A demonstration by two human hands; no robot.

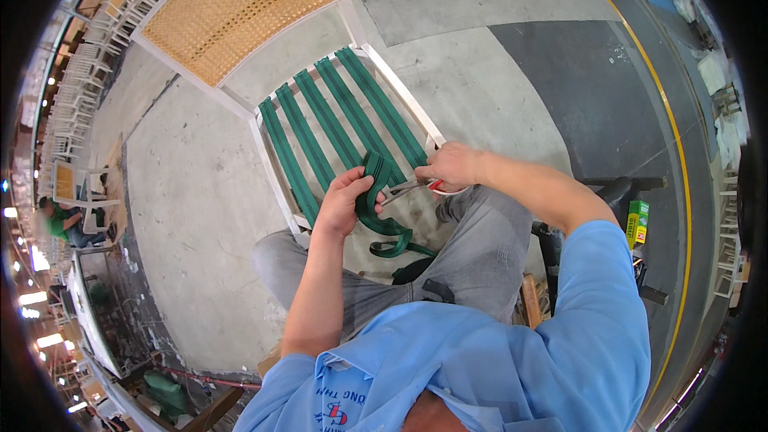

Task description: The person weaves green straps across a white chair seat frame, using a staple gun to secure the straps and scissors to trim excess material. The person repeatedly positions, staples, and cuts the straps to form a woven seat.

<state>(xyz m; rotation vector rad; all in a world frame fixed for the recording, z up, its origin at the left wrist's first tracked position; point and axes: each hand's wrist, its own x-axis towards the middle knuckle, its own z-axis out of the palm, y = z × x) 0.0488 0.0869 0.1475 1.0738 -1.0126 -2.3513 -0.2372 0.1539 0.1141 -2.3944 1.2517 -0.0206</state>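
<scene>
One white chair frame (264, 124), five green webbing straps (336, 124) across its seat, one pair of scissors (410, 186), two hands

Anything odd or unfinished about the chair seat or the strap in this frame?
The chair seat has green webbing running one way only, with open gaps between strips. A loose green strap hangs from the left hand, while the right hand holds red-handled scissors against it.

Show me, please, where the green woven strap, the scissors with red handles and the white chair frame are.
green woven strap (374, 184), head view, on the folded part above the left hand.
scissors with red handles (402, 188), head view, on the metal blades.
white chair frame (404, 96), head view, on the right side rail.
</scene>
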